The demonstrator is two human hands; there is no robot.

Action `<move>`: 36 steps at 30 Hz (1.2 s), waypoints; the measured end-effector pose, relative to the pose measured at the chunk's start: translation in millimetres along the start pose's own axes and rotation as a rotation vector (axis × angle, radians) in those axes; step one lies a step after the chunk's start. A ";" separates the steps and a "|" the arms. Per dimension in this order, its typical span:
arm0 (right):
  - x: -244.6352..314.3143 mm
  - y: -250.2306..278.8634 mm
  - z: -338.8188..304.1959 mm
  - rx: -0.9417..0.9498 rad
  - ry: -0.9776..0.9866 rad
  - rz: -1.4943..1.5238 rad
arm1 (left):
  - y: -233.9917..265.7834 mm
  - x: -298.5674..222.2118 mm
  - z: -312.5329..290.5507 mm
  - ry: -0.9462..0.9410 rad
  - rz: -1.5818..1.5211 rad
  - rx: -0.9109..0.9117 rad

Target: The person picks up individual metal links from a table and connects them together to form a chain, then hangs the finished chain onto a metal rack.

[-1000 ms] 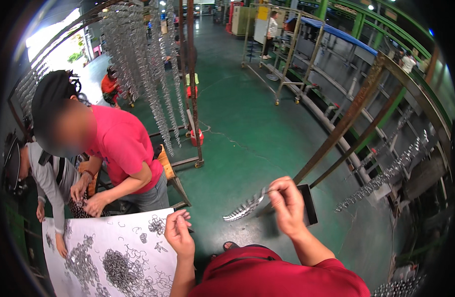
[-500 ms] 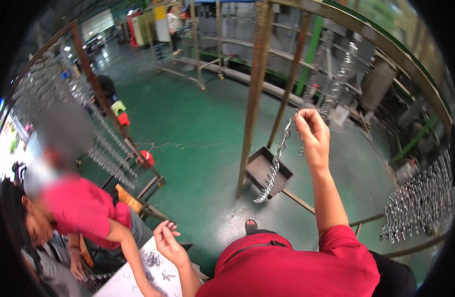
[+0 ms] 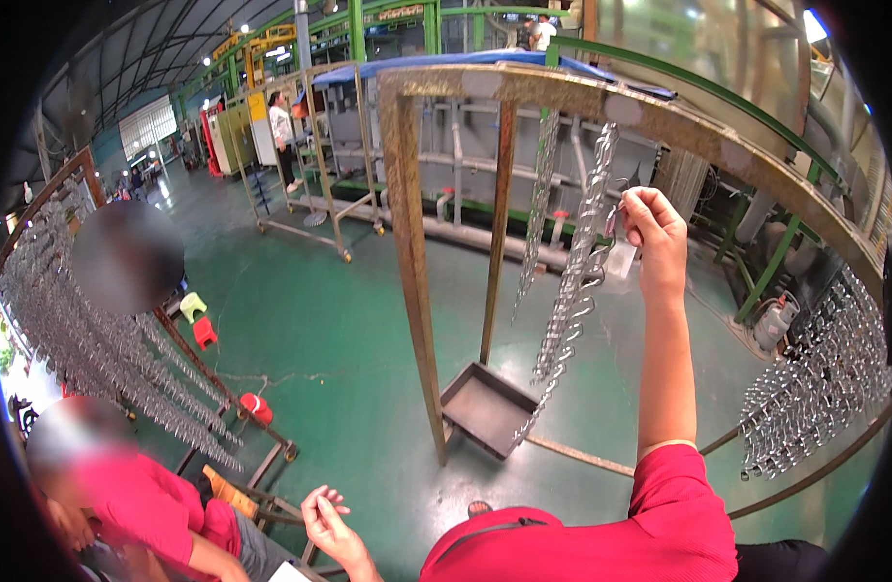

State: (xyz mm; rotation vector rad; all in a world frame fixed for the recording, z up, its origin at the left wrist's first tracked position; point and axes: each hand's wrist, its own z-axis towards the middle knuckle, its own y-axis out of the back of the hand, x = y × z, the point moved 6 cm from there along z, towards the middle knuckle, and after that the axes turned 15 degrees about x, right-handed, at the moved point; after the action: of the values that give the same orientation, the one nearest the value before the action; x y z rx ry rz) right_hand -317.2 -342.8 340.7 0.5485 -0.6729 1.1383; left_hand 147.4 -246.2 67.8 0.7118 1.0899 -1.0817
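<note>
Progress, as judged: partial. At least two hanging chains (image 3: pixel 574 281) already appear to be suspended below the top bar of the metal rack (image 3: pixel 562 83). A further held chain (image 3: pixel 559 371) is in the worker's right hand (image 3: pixel 661 233) and is not seen hooked to the bar; hanging it appears to be the step left. Much of the bar to the ten o'clock side carries no chain, so more room seems to remain. A dense bunch of chains (image 3: pixel 814 388) hangs at four to five o'clock from the right hand, and many strands (image 3: pixel 106 339) hang at eight to nine o'clock.

Position: thumb and forefinger of the right hand are pinched on the upper end of the held chain. It trails toward seven o'clock, just beside the front hanging chain, its lower end crossing the edge of the dark tray (image 3: pixel 480 403) in this view; contact cannot be told. The bar lies at twelve o'clock from the pinch.

Left hand (image 3: pixel 333 532), at seven to eight o'clock from the right: fingers loosely curled, partly spread, nothing visible in them.
</note>
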 end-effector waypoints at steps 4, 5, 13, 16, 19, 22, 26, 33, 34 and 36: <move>2.3 18.8 38.6 -0.004 0.086 0.105 | -11.5 5.0 9.9 -0.021 0.009 0.002; 2.9 23.0 45.7 -0.006 0.093 0.115 | -14.7 4.4 12.8 -0.020 0.013 0.017; -7.0 40.6 85.3 -0.122 0.386 0.335 | -30.6 -10.7 27.3 0.092 0.032 0.079; 4.6 31.8 93.8 0.085 0.438 0.297 | -30.6 -11.8 33.2 0.075 0.060 0.098; 9.6 14.7 99.7 0.039 0.382 0.311 | -29.5 -18.8 38.3 0.056 0.086 0.088; 20.6 16.4 102.9 0.005 0.410 0.307 | -31.9 -17.2 41.9 0.033 0.059 0.096; 16.8 17.0 108.8 -0.012 0.369 0.252 | -29.5 -18.4 40.8 0.050 0.069 0.109; 7.7 17.6 108.7 0.005 0.388 0.154 | -25.0 -12.3 41.8 0.057 0.088 0.079; 4.8 26.3 108.7 -0.067 0.288 0.117 | -25.7 0.1 44.7 0.043 0.063 0.081; -10.0 34.8 114.5 -0.076 0.205 0.165 | -20.4 8.8 40.5 0.020 0.050 0.057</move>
State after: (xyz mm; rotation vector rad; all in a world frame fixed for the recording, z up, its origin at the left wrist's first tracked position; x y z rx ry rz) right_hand -375.8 -418.0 413.7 0.3108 -0.5885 1.2975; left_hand 142.7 -291.6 74.0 0.7927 1.0562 -1.0681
